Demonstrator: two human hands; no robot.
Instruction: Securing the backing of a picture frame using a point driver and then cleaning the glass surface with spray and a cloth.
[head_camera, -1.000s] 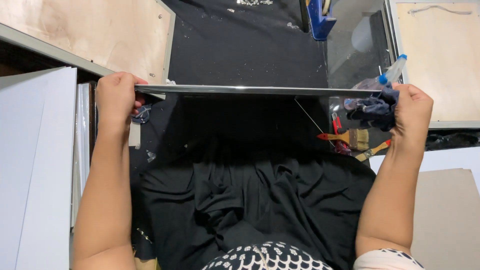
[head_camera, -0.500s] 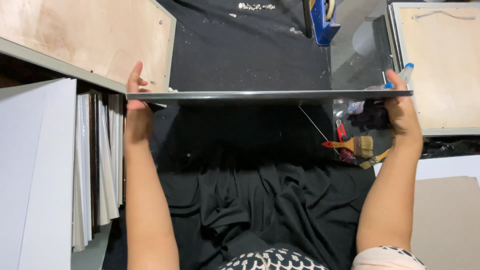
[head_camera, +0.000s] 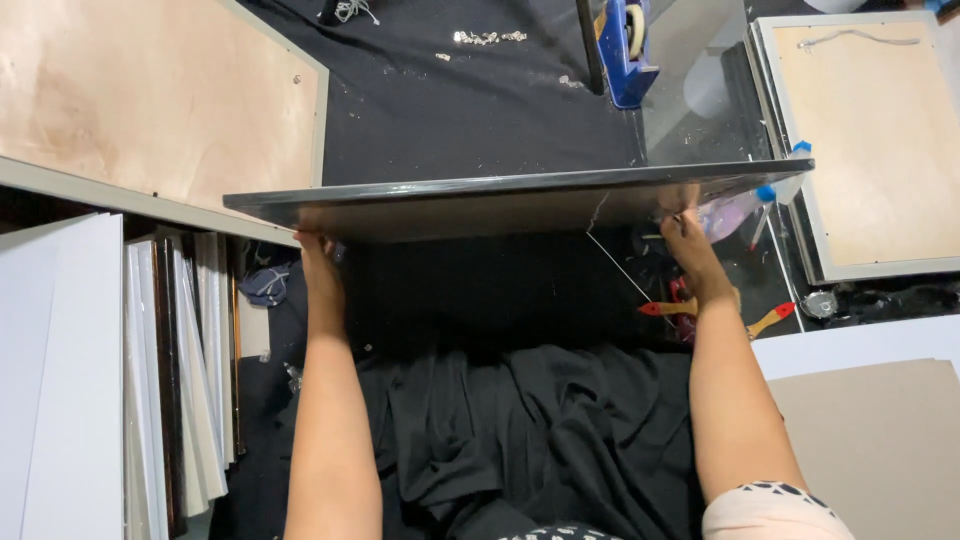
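Observation:
I hold a wide, flat, dark-framed panel (head_camera: 500, 205) edge-on in front of me, tilted so its brownish underside faces me. My left hand (head_camera: 318, 262) supports it from below near its left end. My right hand (head_camera: 688, 245) grips under its right end, fingers partly hidden by the panel. A thin wire (head_camera: 615, 262) hangs from the panel's underside. Below it lies a black cloth (head_camera: 500, 430) across my lap.
A plywood-backed board (head_camera: 150, 100) lies at the upper left, another framed board (head_camera: 870, 130) at the upper right. White and dark boards (head_camera: 150, 380) stand stacked on edge at the left. A blue tape dispenser (head_camera: 628, 50), orange-handled pliers (head_camera: 700, 308) and grey card sheets (head_camera: 870, 420) lie around.
The panel has risen and tipped so its underside shows. Both hands have slid from its near edge to underneath it.

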